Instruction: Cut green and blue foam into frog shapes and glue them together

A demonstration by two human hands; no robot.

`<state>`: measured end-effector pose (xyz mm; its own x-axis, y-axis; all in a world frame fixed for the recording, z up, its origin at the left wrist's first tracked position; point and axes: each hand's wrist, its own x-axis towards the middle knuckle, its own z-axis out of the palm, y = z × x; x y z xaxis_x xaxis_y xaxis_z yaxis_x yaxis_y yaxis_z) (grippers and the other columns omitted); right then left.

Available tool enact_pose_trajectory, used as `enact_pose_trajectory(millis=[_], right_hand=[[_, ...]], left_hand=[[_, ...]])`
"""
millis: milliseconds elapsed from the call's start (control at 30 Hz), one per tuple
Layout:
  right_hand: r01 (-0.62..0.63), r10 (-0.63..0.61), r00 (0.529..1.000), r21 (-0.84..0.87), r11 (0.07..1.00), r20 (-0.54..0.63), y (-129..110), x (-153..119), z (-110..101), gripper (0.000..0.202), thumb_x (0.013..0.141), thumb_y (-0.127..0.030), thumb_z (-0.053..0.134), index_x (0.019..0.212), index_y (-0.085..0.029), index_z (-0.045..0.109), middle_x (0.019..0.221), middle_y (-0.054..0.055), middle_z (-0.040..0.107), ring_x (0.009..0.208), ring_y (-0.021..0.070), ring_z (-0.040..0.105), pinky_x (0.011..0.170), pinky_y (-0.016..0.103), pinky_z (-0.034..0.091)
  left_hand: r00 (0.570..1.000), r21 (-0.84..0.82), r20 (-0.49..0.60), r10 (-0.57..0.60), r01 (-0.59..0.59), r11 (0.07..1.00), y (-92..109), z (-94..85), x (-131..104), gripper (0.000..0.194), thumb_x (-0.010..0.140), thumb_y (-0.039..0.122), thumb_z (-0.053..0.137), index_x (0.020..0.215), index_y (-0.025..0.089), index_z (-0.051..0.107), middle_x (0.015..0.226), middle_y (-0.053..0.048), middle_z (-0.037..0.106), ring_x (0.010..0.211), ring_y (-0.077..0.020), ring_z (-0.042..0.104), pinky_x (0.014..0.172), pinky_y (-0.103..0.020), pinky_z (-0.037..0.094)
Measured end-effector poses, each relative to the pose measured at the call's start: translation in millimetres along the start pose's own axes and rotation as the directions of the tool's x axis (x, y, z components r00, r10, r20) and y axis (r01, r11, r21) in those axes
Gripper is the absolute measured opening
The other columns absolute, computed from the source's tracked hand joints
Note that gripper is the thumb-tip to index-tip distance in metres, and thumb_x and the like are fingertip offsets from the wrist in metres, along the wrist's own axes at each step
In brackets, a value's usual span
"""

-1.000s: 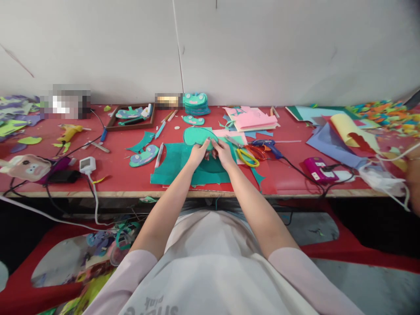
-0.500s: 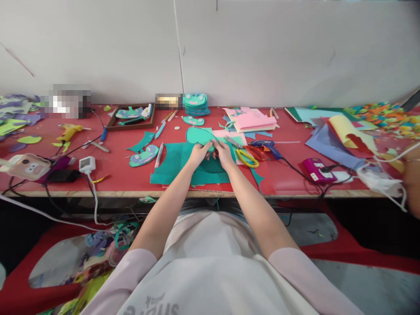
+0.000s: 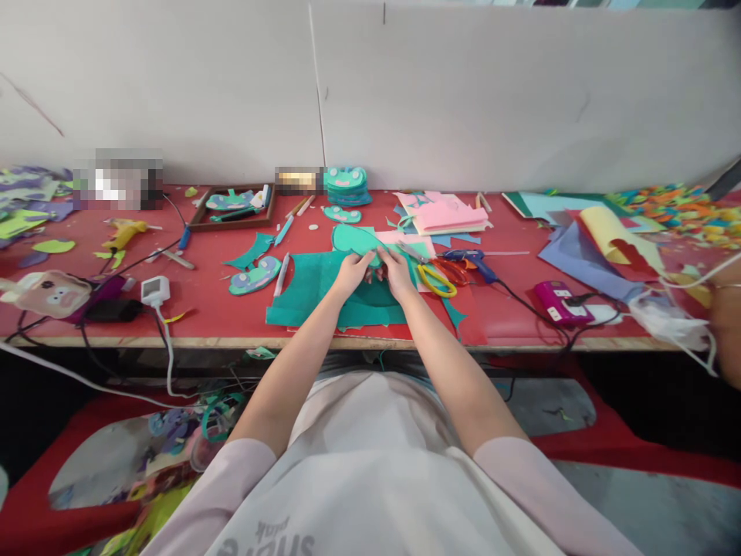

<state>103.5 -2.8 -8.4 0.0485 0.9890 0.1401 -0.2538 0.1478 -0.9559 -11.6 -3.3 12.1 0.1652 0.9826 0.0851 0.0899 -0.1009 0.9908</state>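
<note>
Between my two hands is a light green felt cutout [image 3: 350, 239] with a rounded, dark-edged outline. My left hand [image 3: 354, 272] grips its near left side, and my right hand [image 3: 394, 270] pinches its right end. Both sets of fingertips meet close together, partly hidden beneath the piece. Under my hands lies a dark green felt sheet [image 3: 309, 282]. Scissors with yellow handles [image 3: 437, 282] rest just right of my right hand. To the left sits a frog-face felt piece [image 3: 255, 276] beside a white pen [image 3: 281, 275].
A stack of frog faces [image 3: 346, 185] stands by the wall, near a brown tray [image 3: 231, 224]. Pink felt sheets [image 3: 448, 213] lie behind a blue glue gun [image 3: 472, 261]. At right is a purple power socket [image 3: 561, 303]; at left, a yellow glue gun [image 3: 123, 232].
The light green cutout has tilted slightly, its far left end shifting a little right and nearer. Both hands keep almost the same place and grip.
</note>
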Motion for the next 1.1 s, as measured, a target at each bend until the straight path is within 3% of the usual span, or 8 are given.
enact_pose_trajectory(millis=[167, 367, 600, 700, 800, 867, 1000, 1100], right_hand=[[0.001, -0.001, 1.000, 0.022, 1.000, -0.003, -1.6, -1.5, 1.3, 0.041, 0.068, -0.057, 0.067, 0.062, -0.021, 0.049, 0.045, -0.007, 0.043, 0.038, 0.0078, 0.039, 0.037, 0.024, 0.029], [0.015, -0.015, 1.000, 0.003, 1.000, -0.018, 3.6, 0.5, -1.0, 0.036, 0.070, -0.052, 0.067, 0.063, -0.021, 0.051, 0.046, -0.007, 0.044, 0.038, 0.0087, 0.040, 0.037, 0.025, 0.030], [-0.019, 0.020, 1.000, -0.031, 0.999, 0.021, 1.0, -1.5, -0.8, 0.031, 0.071, -0.047, 0.066, 0.062, -0.020, 0.053, 0.048, -0.006, 0.046, 0.038, 0.0086, 0.040, 0.038, 0.025, 0.031], [-0.006, 0.006, 1.000, -0.048, 0.999, 0.007, -2.9, -4.2, 0.6, 0.027, 0.071, -0.045, 0.066, 0.066, -0.019, 0.058, 0.052, -0.005, 0.051, 0.043, 0.0086, 0.044, 0.042, 0.024, 0.036], [0.059, -0.058, 0.998, -0.051, 0.997, 0.017, -6.8, -5.9, 1.4, 0.026, 0.071, -0.044, 0.066, 0.077, -0.019, 0.065, 0.068, -0.003, 0.063, 0.060, 0.0111, 0.055, 0.058, 0.024, 0.046], [0.068, -0.066, 0.997, -0.072, 0.995, 0.038, -8.4, -6.3, 1.3, 0.028, 0.070, -0.044, 0.067, 0.082, -0.019, 0.067, 0.075, -0.002, 0.066, 0.069, 0.0130, 0.058, 0.064, 0.025, 0.048], [-0.015, 0.025, 0.997, -0.125, 0.992, 0.077, -8.5, -6.3, 0.6, 0.035, 0.069, -0.049, 0.066, 0.083, -0.017, 0.068, 0.065, -0.002, 0.064, 0.057, 0.0134, 0.055, 0.054, 0.027, 0.046], [-0.008, 0.016, 0.996, -0.088, 0.996, 0.089, -6.7, -6.1, 0.0, 0.034, 0.068, -0.049, 0.068, 0.081, -0.018, 0.069, 0.067, -0.001, 0.065, 0.061, 0.0149, 0.058, 0.060, 0.028, 0.048]], left_hand=[[0.999, 0.060, 0.019, -0.031, 0.029, 0.998, -4.0, -1.2, -0.2, 0.063, 0.088, 0.057, 0.042, 0.038, 0.017, 0.042, 0.032, 0.003, 0.041, 0.032, -0.0055, 0.042, 0.044, -0.019, 0.039], [0.996, 0.104, 0.079, -0.029, 0.021, 0.994, -8.5, -2.0, 1.6, 0.065, 0.091, 0.052, 0.039, 0.037, 0.016, 0.043, 0.031, 0.001, 0.042, 0.031, -0.0057, 0.043, 0.043, -0.019, 0.038], [0.984, -0.040, -0.142, -0.103, 0.098, 0.994, -3.7, 0.3, 0.9, 0.053, 0.085, 0.051, 0.051, 0.045, 0.019, 0.038, 0.032, 0.006, 0.035, 0.029, -0.0060, 0.035, 0.036, -0.021, 0.032], [0.986, -0.098, -0.122, -0.118, 0.106, 0.990, -2.5, 2.0, 0.4, 0.045, 0.085, 0.046, 0.054, 0.052, 0.018, 0.042, 0.034, 0.007, 0.037, 0.030, -0.0061, 0.035, 0.036, -0.021, 0.031], [0.990, -0.115, -0.073, -0.120, 0.111, 0.987, -3.3, 2.3, 0.4, 0.043, 0.087, 0.042, 0.053, 0.052, 0.018, 0.044, 0.034, 0.006, 0.039, 0.030, -0.0067, 0.036, 0.035, -0.021, 0.032], [0.989, -0.109, -0.103, -0.107, 0.096, 0.989, -4.8, 1.0, 0.8, 0.042, 0.087, 0.043, 0.052, 0.053, 0.017, 0.047, 0.036, 0.004, 0.043, 0.032, -0.0078, 0.040, 0.036, -0.021, 0.034], [0.976, -0.089, -0.193, -0.099, 0.083, 0.993, -6.4, -2.6, 2.3, 0.040, 0.086, 0.047, 0.053, 0.060, 0.016, 0.053, 0.041, 0.003, 0.049, 0.037, -0.0096, 0.047, 0.040, -0.021, 0.040], [0.973, -0.114, -0.181, -0.146, 0.127, 0.985, -4.7, -2.2, 2.7, 0.038, 0.086, 0.045, 0.054, 0.062, 0.016, 0.054, 0.042, 0.002, 0.050, 0.036, -0.0099, 0.047, 0.038, -0.022, 0.039]])
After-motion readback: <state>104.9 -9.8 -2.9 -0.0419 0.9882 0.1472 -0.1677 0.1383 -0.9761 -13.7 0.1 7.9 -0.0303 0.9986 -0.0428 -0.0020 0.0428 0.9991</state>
